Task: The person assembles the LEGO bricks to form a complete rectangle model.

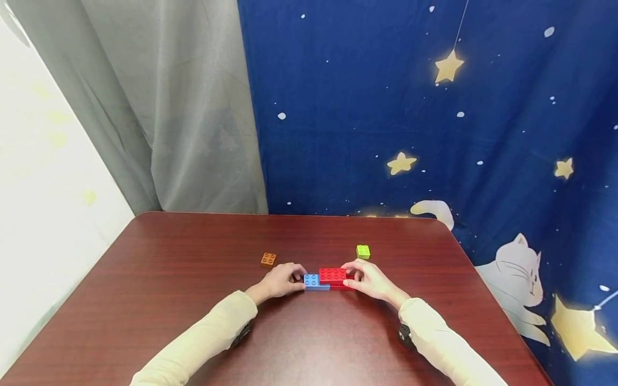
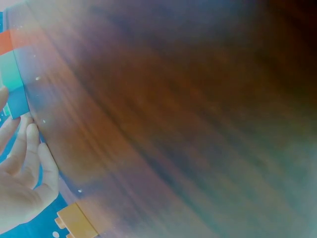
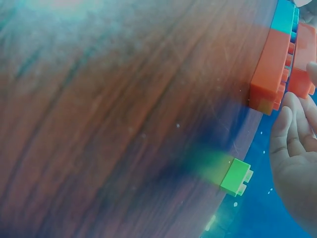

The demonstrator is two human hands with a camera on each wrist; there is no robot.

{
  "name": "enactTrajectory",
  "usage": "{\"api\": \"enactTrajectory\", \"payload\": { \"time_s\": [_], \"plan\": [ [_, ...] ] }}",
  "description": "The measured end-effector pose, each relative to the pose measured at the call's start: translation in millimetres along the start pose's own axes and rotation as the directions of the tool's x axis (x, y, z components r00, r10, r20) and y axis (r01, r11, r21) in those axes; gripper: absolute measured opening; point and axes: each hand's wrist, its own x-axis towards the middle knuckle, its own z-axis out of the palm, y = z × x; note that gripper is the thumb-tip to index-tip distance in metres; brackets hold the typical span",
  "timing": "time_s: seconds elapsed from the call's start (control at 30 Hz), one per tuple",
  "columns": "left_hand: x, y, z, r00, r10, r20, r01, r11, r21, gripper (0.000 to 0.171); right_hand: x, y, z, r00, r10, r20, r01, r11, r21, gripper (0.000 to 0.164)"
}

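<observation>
- The upper red brick [image 1: 332, 275], 8 studs up, sits at the lower centre of the frame; the right-wrist view shows a gap between it and the studs below.
- My right hand [image 1: 370, 280] pinches its right end between thumb and fingers.
- Under it, the lower red brick [image 1: 340, 288] meets the blue brick [image 1: 311, 281] end to end.
- My left hand [image 1: 282, 280], apart from my right, grips the blue brick's left end.
- Up and left lies the orange brick [image 1: 268, 260]; up and right, the green brick [image 1: 363, 251], 4 studs each.
- All 5 bricks are over the brown table [image 1: 120, 300].
</observation>
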Motion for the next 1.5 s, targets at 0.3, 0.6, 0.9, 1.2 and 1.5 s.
{"api": "enactTrajectory", "payload": {
  "time_s": [0.3, 0.6, 0.9, 1.2, 1.5],
  "plan": [
    [0.3, 0.7, -0.2, 1.000, -0.013, 0.003, 0.013, 1.000, -0.002, 0.026, 0.7, -2.3, 4.0, 1.000, -0.020, -0.011, 0.020, 1.000, 0.008, 0.031],
    [-0.4, 2.2, -1.2, 1.000, -0.025, 0.009, 0.025, 1.000, -0.007, 0.027, 1.0, -2.3, 4.1, 1.000, 0.003, -0.011, -0.003, 1.000, -0.006, 0.032],
    [0.4, 5.5, -0.1, 0.999, 0.018, -0.029, -0.017, 0.999, 0.048, 0.034, 1.1, -5.0, 3.7, 1.000, 0.020, -0.015, -0.020, 1.000, -0.001, 0.032],
    [10.7, 25.1, 6.1, 0.990, 0.103, -0.099, -0.091, 0.989, 0.118, 0.039, 0.8, -5.9, 2.9, 0.999, 0.033, -0.008, -0.033, 0.999, 0.002, 0.032],
    [15.1, 25.9, 12.0, 0.994, 0.076, -0.077, -0.068, 0.993, 0.100, 0.034, -0.2, -4.6, 3.2, 0.999, 0.042, 0.012, -0.042, 0.999, 0.031, 0.036]
  ]
}}
